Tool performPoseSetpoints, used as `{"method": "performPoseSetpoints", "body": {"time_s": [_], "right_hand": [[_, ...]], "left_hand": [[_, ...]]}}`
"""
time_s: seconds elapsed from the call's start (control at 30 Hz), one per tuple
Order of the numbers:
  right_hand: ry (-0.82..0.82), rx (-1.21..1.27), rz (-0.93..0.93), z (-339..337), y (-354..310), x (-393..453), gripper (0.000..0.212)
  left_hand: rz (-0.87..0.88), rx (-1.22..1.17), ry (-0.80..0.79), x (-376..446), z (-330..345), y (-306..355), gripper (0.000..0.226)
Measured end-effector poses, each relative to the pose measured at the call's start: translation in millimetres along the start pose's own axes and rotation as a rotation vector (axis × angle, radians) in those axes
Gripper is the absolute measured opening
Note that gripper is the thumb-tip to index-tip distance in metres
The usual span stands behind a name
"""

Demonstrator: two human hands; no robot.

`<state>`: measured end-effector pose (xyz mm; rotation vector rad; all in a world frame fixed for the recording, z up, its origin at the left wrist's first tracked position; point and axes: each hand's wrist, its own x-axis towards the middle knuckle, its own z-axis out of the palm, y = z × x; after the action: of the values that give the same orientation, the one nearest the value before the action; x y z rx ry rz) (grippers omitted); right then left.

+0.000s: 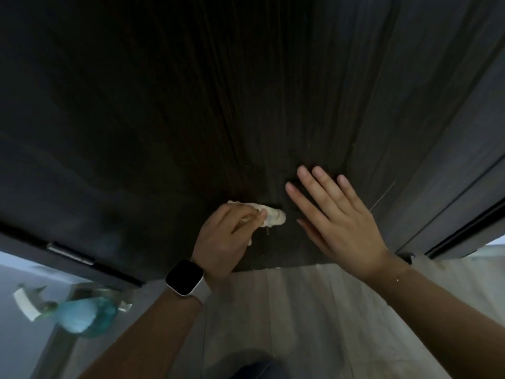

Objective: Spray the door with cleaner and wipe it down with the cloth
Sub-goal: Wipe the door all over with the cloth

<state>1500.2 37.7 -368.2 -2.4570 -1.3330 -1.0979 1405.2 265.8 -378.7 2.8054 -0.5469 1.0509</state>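
Note:
A dark wood-grain door (218,105) fills most of the view, its bottom edge just above the floor. My left hand (224,236), with a watch on its wrist, grips a bunched cream cloth (273,216) and holds it against the door's lower part. My right hand (336,214) lies just to the right of the cloth, fingers straight and spread, against the door. A clear spray bottle (82,314) with blue liquid and a white trigger stands on the floor at the lower left, blurred.
A metal hinge (71,254) sits on the door's left edge, with a pale wall beyond it. The grey door frame (442,160) runs along the right side. Light wood-look flooring (314,310) lies below the door.

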Motion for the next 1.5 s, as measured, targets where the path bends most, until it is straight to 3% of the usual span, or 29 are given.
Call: {"method": "performPoseSetpoints", "body": {"time_s": [0.07, 0.17, 0.27, 0.53, 0.83, 1.07, 1.17, 1.3, 1.37, 1.5], "right_hand": [[-0.057, -0.03, -0.014, 5, 2, -18, 0.068], [-0.121, -0.076, -0.026, 6, 8, -33, 0.07], [-0.153, -0.096, -0.07, -1, 17, -31, 0.069], [-0.179, -0.099, -0.05, -4, 13, -30, 0.063], [-0.21, -0.087, -0.066, -9, 18, -29, 0.061], [-0.195, -0.066, -0.043, -5, 13, -29, 0.08], [-0.198, -0.073, -0.046, -5, 16, -29, 0.078], [-0.209, -0.061, -0.066, -7, 14, -28, 0.072], [-0.209, -0.052, -0.063, -9, 14, -27, 0.071], [-0.207, -0.028, -0.077, -12, 17, -26, 0.075]], "left_hand": [[0.038, -0.016, -0.039, -1, 9, -3, 0.032], [0.151, 0.046, -0.377, -19, 35, -1, 0.036], [0.073, 0.027, -0.583, -31, 39, 3, 0.04], [-0.025, 0.038, -0.046, 14, -13, 1, 0.024], [-0.121, -0.025, -0.278, -19, 36, 30, 0.023], [-0.079, 0.079, -0.063, 18, -2, 15, 0.027], [-0.018, 0.0, -0.227, -11, 30, 22, 0.024], [0.205, 0.022, -0.557, -26, 52, 15, 0.034], [0.236, 0.042, -0.514, -14, 37, 10, 0.029], [0.185, 0.113, -0.214, 23, -11, 1, 0.033]]}}
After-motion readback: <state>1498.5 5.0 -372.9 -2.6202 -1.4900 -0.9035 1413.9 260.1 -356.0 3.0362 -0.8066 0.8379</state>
